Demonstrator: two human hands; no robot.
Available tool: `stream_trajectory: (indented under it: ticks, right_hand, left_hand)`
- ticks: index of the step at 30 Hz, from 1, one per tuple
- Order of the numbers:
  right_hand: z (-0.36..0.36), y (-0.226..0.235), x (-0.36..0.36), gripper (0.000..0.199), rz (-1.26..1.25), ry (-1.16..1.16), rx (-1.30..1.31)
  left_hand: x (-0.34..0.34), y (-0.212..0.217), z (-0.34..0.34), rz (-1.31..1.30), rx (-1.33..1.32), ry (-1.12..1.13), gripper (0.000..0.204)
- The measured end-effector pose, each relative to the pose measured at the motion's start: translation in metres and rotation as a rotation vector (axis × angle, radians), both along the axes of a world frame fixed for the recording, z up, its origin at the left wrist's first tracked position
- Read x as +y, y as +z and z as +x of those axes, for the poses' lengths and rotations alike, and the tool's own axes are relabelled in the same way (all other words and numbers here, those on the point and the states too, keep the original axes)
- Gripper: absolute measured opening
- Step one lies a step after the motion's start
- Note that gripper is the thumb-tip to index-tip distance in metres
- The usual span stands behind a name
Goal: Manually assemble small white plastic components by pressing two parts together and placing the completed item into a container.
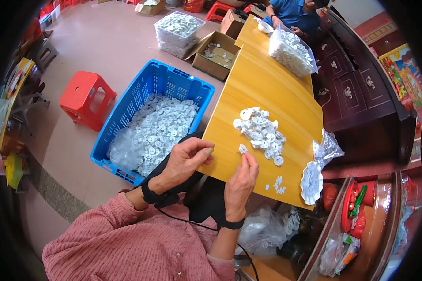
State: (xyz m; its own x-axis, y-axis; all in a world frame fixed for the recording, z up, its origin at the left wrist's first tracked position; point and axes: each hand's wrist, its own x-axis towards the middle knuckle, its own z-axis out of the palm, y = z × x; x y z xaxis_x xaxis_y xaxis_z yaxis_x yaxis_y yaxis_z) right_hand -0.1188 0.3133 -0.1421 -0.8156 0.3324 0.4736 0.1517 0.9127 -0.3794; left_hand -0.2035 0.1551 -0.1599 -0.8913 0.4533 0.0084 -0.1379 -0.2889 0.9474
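Observation:
My right hand point(239, 187) pinches a small white plastic part point(242, 149) between thumb and fingertips, just above the near side of the yellow wooden table point(234, 89). At the table's left edge, my left hand point(185, 158) has its thumb and index finger pressed together. Whatever lies between them, if anything, is too small to make out. Beyond the right hand spreads a pile of round white plastic parts point(260, 129). Several tiny white pieces point(279, 186) lie to its right, near a white scalloped dish point(308, 189) filled with more small pieces.
A blue basket point(108, 136) full of white parts stands left of the table, beside a red stool point(85, 96). A clear tub point(293, 54) of parts sits at the far end, where a person point(290, 16) in blue works. Dark drawers point(347, 75) line the right.

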Motion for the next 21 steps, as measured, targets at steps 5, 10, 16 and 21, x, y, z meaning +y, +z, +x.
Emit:
stream_trajectory:
  ticks: [5, 10, 16, 21]
  right_hand:
    - [0.017, 0.008, -0.020, 0.029, -0.098, 0.044, 0.047]
    - [0.029, 0.013, -0.032, 0.027, -0.152, 0.064, 0.071]
    - [0.055, 0.003, -0.004, 0.017, -0.095, -0.243, 0.164]
    - [0.081, -0.017, 0.039, 0.015, 0.026, -0.437, 0.173]
  left_hand:
    - [0.027, -0.004, 0.009, 0.060, -0.078, -0.139, 0.035]
    - [0.039, 0.005, 0.008, 0.062, -0.240, -0.304, 0.042]
    - [0.040, 0.002, 0.011, 0.196, -0.309, -0.270, 0.033]
    - [0.041, 0.001, 0.013, 0.188, -0.303, -0.280, 0.032]
